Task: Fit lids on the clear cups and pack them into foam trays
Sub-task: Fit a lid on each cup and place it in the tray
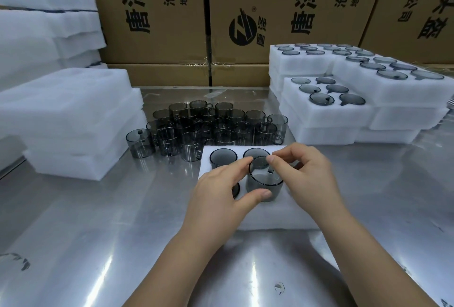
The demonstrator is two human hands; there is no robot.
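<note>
On the steel table (pixel 98 220) lay a foam tray (pixel 277 218), with loose cups (pixel 208 124) crowded behind it. Over the tray's near pockets, the left hand (pixel 221 191) gripped a smoky clear cup (pixel 265 180) by its side, while the right hand (pixel 307 171) pinched its far rim.

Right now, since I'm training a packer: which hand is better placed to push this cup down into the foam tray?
Left. The left hand wraps the cup by its body over the tray; the right hand only pinches near its rim.
</note>
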